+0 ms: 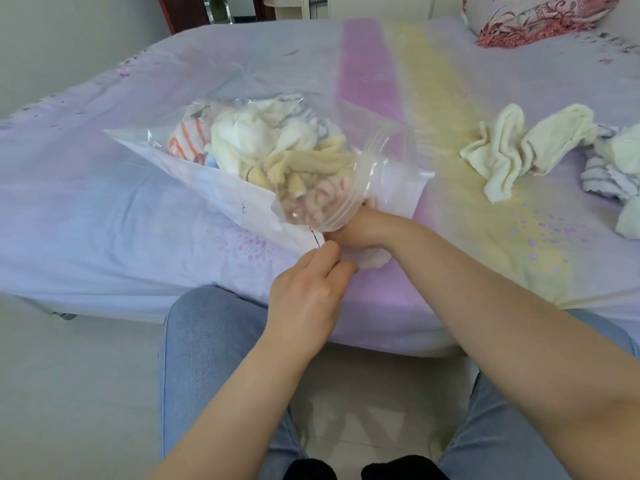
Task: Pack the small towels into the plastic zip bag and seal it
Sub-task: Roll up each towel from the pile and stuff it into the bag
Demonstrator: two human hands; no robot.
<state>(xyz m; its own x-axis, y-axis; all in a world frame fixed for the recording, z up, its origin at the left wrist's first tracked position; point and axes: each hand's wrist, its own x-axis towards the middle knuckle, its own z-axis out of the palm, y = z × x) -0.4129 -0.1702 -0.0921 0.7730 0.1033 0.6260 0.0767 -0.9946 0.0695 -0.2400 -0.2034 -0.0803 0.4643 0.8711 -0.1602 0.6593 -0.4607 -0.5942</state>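
bag: plastic zip bag (388, 157) lies on the bed (104, 202), mouth open toward the person, part full
packed: small towels (277, 147) bunched inside, cream, white, orange-striped, pink near the mouth
loose: cream towel (519, 147) and more towels (616, 157) on the bed well to the right, not yet in
left hand: left hand (308, 292) at the near edge of the mouth, grip narrow, fingers pinching the bag lip
right hand: right hand (353, 226) reaching into the mouth among the pink cloth; fingers hidden by plastic and towel, grip cannot tell
step: judged mid-pack, pushing a towel deeper; seal not started
progress: roughly half, several towels left outside
risk 1: pink cloth sits right at the mouth, could lie across the zip track and block the seal
risk 2: bag lies slack, so pulling the right hand out may drag a towel back out
risk 3: stuffing loose bunches may leave too little room for the rest
risk 4: thin lip could slip from the pinch
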